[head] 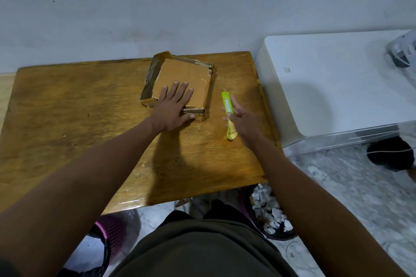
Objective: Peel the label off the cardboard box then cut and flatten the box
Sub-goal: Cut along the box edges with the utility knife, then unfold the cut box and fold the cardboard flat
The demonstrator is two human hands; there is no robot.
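A brown cardboard box (191, 74), partly opened with side flaps splayed out, lies on the wooden table (78, 119) near its far edge. My left hand (174, 108) presses flat on the box's top with fingers spread. To the right of the box lies a green utility knife (227, 108) on the table. My right hand (242, 121) hovers right at the knife with fingers extended and loose, touching or just off its handle; I cannot tell which.
A white appliance (337, 85) stands beside the table's right edge. Under the table's near edge sit a dark bin of white paper scraps (269, 211) and a purple basket (108, 234). A grey wall rises behind the table.
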